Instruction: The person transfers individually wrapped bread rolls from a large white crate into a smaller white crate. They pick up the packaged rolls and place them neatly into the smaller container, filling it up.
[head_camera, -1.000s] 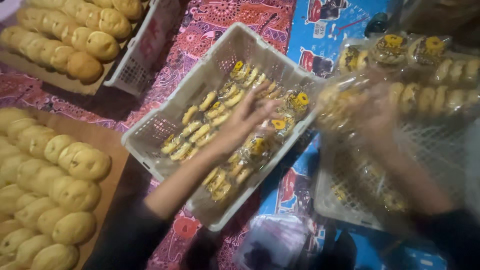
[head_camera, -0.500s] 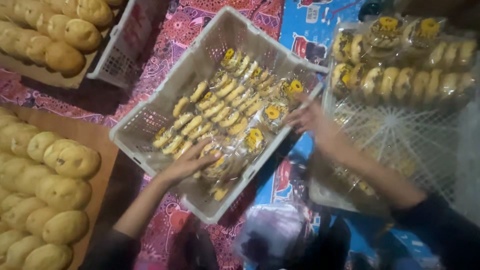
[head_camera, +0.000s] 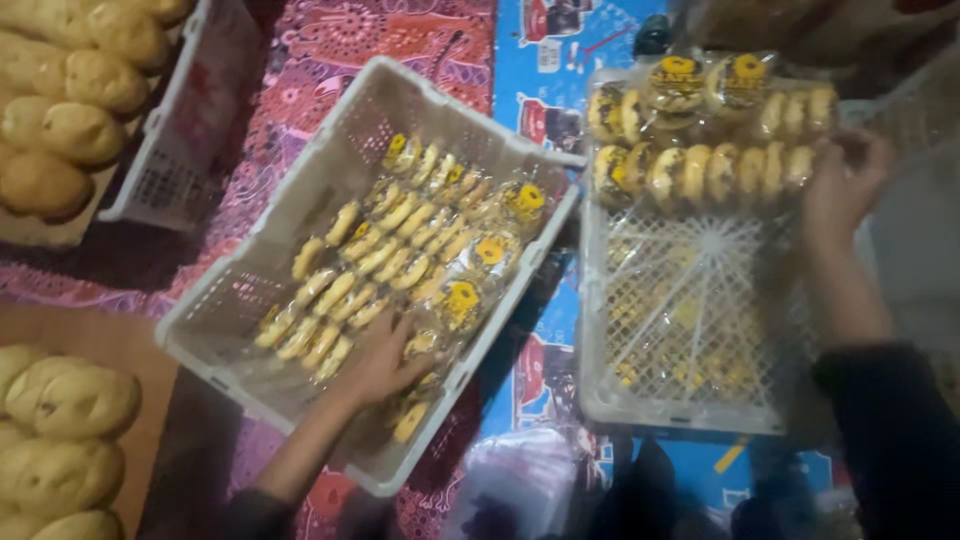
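White plastic crates sit side by side before you, the left crate (head_camera: 250, 300) packed with wrapped pastries (head_camera: 400, 260) where your left hand (head_camera: 385, 360) rests fingers spread, while your right hand (head_camera: 840, 185) pinches a pack (head_camera: 700, 170) in the right crate (head_camera: 690, 400)

- The white plastic lattice crate (head_camera: 300, 215) holds pale yellow pastries in clear wrap with yellow and black round labels (head_camera: 462, 297).
- The second white plastic lattice crate (head_camera: 690, 330) has the same yellow pastries (head_camera: 700, 172).
- The cloth with a red and pink ornate pattern (head_camera: 340, 50) lies under them.
- The blue printed sheet with red pictures (head_camera: 550, 60) is beside it.
- The golden-brown bread rolls (head_camera: 70, 400) lie on brown board.
- The dark sleeve (head_camera: 900, 440) is black.
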